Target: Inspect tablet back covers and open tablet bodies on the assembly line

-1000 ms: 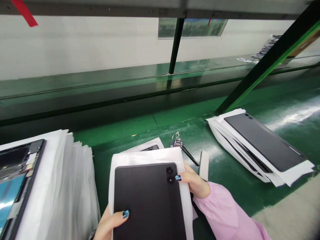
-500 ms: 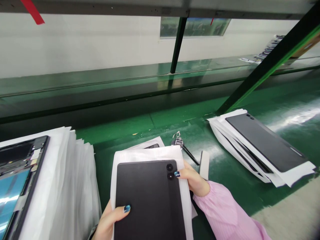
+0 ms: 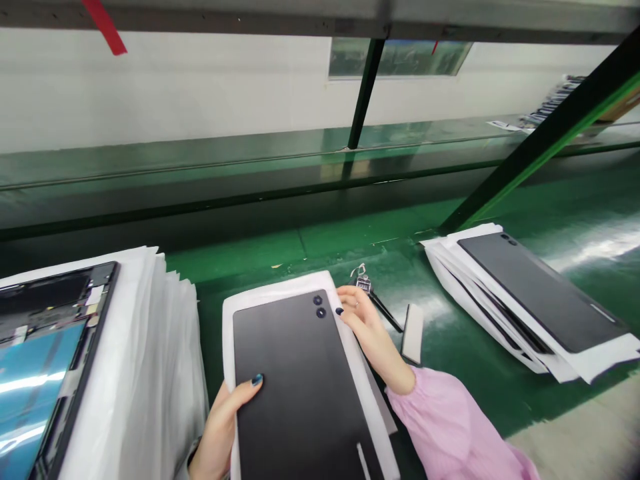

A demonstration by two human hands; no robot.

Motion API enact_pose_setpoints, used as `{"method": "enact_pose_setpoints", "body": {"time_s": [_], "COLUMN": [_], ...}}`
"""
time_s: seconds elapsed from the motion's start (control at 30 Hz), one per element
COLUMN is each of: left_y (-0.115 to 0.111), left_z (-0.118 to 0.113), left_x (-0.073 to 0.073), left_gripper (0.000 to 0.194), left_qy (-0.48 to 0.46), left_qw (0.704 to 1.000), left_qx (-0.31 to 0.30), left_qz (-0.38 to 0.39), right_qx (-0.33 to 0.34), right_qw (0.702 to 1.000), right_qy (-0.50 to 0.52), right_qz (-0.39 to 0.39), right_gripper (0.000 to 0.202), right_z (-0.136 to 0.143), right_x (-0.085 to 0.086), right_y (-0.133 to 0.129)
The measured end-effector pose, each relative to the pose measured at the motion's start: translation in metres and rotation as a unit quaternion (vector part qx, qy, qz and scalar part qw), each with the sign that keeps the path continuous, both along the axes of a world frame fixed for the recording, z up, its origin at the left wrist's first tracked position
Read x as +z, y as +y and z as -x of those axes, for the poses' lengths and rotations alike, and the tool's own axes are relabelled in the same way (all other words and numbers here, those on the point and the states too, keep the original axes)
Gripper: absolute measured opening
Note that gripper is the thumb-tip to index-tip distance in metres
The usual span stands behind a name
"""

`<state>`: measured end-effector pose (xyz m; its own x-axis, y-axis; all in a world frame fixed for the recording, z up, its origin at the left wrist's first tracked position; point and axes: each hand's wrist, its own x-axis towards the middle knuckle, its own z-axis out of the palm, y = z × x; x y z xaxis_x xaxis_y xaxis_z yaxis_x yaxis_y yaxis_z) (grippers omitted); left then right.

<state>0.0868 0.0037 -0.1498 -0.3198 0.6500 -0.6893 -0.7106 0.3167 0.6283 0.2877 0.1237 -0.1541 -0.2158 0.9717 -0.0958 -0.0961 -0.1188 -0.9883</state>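
Pale wall (image 3: 175,87) and a green ledge (image 3: 200,150) run behind a green bench (image 3: 305,250), with a beam (image 3: 225,20) overhead and a red strip (image 3: 106,30) hanging from it. At the near side of the bench, between two stacks, is a black tablet (image 3: 295,373), back up with its two lenses at the far right corner, on a white wrap (image 3: 277,287) that shows past its edges. Left hand (image 3: 220,427) grips both at the left side, thumb pressed on the tablet's back, the other fingers hidden beneath. Right hand (image 3: 373,327), coming out of a pink sleeve (image 3: 453,417), has its fingers bent at the wrap's upper right edge, thumb tip near the lenses; whether they pinch it I cannot tell. Just beyond that hand lie a small counter (image 3: 363,285) and a pale bar (image 3: 413,333). Left stack (image 3: 165,353) is tall, layered in white, with an opened device (image 3: 43,373) on top, its insides showing. Right stack (image 3: 487,313) is lower, topped by a dark slab (image 3: 540,290)
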Motion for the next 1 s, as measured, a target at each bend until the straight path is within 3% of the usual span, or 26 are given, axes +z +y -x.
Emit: {"method": "enact_pose_setpoints", "body": {"time_s": [0.1, 0.17, 0.27, 0.37, 0.47, 0.57, 0.7, 0.8, 0.93, 1.0], "left_y": [0.003, 0.005, 0.011, 0.017, 0.021, 0.021, 0.016, 0.014, 0.014, 0.013], "left_z": [0.007, 0.012, 0.013, 0.012, 0.011, 0.011, 0.011, 0.011, 0.013, 0.015], "left_x": [-0.01, -0.014, -0.01, 0.001, 0.012, 0.014, 0.002, -0.008, -0.012, -0.015], "left_gripper": [0.034, 0.036, 0.026, 0.005, 0.014, 0.019, 0.015, 0.025, 0.043, 0.045], "left_qy": [-0.017, -0.042, -0.056, -0.067, -0.078, -0.093, -0.121, -0.142, -0.163, -0.179], "left_qw": [1.0, 0.999, 0.996, 0.987, 0.984, 0.986, 0.991, 0.985, 0.98, 0.975], "left_qx": [0.004, 0.005, 0.068, 0.131, 0.15, 0.128, 0.061, 0.007, -0.019, -0.033], "left_qz": [-0.005, 0.006, 0.034, 0.059, 0.06, 0.055, -0.014, -0.094, -0.113, -0.125], "right_qx": [-0.041, -0.034, -0.001, 0.044, 0.109, 0.157, 0.138, 0.154, 0.219, 0.198], "right_qw": [0.997, 0.995, 0.991, 0.987, 0.987, 0.984, 0.986, 0.97, 0.966, 0.975], "right_qy": [-0.043, -0.068, -0.107, -0.128, -0.114, -0.082, 0.03, 0.122, 0.096, 0.083], "right_qz": [-0.043, -0.063, -0.086, -0.08, -0.041, 0.005, 0.089, 0.141, 0.096, 0.055], "right_gripper": [0.034, 0.025, 0.003, 0.015, 0.033, 0.04, 0.029, 0.047, 0.076, 0.072], "right_z": [0.003, 0.002, 0.001, 0.002, 0.001, -0.004, -0.014, -0.015, -0.006, -0.003], "right_x": [-0.004, -0.006, -0.007, -0.004, 0.0, 0.005, 0.006, 0.001, -0.013, -0.021], "right_y": [0.002, 0.001, 0.0, 0.0, 0.002, 0.003, -0.001, -0.012, -0.028, -0.032]}}
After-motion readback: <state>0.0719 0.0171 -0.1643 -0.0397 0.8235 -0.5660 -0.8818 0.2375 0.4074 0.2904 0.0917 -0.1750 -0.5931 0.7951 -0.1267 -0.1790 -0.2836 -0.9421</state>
